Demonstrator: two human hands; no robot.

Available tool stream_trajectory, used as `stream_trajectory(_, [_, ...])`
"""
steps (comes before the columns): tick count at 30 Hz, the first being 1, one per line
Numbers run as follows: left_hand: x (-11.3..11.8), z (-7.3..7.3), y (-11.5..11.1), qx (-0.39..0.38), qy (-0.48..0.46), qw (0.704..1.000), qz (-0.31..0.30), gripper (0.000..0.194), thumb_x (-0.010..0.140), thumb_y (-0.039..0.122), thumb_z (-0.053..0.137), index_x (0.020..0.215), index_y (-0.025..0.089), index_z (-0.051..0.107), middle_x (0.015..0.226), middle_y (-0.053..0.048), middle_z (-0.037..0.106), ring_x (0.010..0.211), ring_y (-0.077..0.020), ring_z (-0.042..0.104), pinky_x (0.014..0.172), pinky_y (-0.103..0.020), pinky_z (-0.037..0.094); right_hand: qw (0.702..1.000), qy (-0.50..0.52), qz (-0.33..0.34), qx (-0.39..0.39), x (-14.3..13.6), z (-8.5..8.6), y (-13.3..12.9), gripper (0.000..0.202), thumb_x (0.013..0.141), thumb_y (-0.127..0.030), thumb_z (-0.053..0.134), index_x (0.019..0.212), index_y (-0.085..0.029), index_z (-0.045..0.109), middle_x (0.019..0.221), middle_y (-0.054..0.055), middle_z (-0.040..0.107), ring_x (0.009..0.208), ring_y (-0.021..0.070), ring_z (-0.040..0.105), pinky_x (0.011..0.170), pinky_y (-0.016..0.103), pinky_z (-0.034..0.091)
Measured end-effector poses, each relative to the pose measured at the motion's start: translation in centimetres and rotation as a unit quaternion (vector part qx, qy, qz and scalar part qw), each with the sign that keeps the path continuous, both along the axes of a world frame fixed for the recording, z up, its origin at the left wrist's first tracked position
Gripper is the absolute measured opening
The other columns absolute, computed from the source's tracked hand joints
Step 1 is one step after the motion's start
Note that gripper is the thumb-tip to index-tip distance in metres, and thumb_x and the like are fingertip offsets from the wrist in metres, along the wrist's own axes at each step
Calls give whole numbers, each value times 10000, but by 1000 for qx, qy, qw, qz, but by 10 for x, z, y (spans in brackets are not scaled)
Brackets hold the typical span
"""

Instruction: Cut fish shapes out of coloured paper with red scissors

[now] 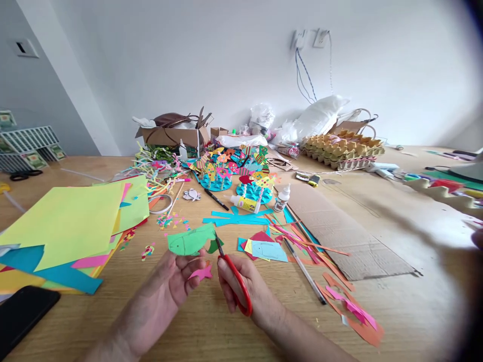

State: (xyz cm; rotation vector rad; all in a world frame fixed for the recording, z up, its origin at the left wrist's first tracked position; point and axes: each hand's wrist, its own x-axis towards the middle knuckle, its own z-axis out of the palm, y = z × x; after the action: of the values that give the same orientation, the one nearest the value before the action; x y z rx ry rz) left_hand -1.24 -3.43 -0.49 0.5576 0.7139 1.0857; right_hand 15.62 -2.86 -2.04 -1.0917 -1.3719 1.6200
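Pinched in my left hand [175, 281] is a piece of green paper [190, 241] with a fish outline drawn on it. My right hand [245, 284] grips red-handled scissors [238, 281], whose blades meet the right end of the green paper, where a cut flap hangs down. A pink paper fish [202, 273] shows just beside my left fingertips; whether they touch it I cannot tell. Beyond the scissors lies a small stack of coloured paper with a light blue piece [268, 250] on top, also bearing a drawn fish.
Yellow paper sheets [68, 216] and a black phone [26, 317] lie at left. Glue bottles [282, 197] and decorated turquoise egg-carton pieces [215, 182] stand ahead. A cardboard sheet [339, 231], a pen [305, 271] and orange and pink scraps [356, 311] lie at right.
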Motion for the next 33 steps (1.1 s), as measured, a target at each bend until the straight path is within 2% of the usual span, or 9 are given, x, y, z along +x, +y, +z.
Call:
stream_trajectory(3, [10, -6, -4, 35, 30, 999, -2, 279, 727, 336, 679, 981, 223, 655, 1044, -63, 635, 918, -187, 575, 737, -274, 459, 1000, 1, -14, -6, -2, 1, -2, 542, 738, -702, 437, 586, -182, 406, 365, -79, 383, 296, 49, 343, 311, 168, 239])
stream_trajectory(6, [19, -4, 3, 84, 94, 992, -2, 159, 718, 311, 685, 796, 175, 660, 800, -26, 623, 738, -143, 542, 638, -244, 425, 1000, 9, -9, -9, -4, -1, -4, 547, 717, -709, 460, 626, -169, 450, 384, -82, 388, 292, 47, 341, 299, 164, 251])
stream_trajectory(11, [30, 3, 17, 114, 161, 980, 17, 274, 773, 362, 593, 595, 159, 549, 558, 35, 494, 534, -101, 434, 522, -234, 347, 1000, -1, -5, -12, -6, -3, -6, 538, 720, -702, 461, 618, -175, 427, 385, -86, 384, 290, 41, 331, 295, 155, 244])
stream_trajectory(20, [38, 4, 19, 110, 191, 974, 58, 268, 715, 327, 609, 535, 180, 476, 511, 53, 464, 517, -105, 415, 520, -231, 352, 1000, -11, 3, -17, -6, -3, -7, 529, 723, -693, 469, 613, -179, 415, 398, -76, 395, 301, 45, 342, 299, 158, 241])
stream_trajectory(27, [39, 5, 19, 109, 195, 973, 53, 269, 729, 311, 572, 522, 181, 459, 501, 48, 450, 502, -103, 393, 484, -227, 315, 1000, -9, 18, 2, -4, -1, -7, 552, 727, -715, 437, 632, -171, 432, 398, -65, 405, 320, 52, 351, 329, 164, 247])
stream_trajectory(33, [39, 4, 17, 103, 190, 975, 55, 268, 728, 308, 573, 518, 179, 468, 509, 47, 464, 510, -103, 403, 512, -231, 326, 999, -18, 25, 17, -3, -2, -7, 534, 760, -688, 427, 657, -164, 453, 433, -57, 422, 349, 62, 382, 348, 168, 278])
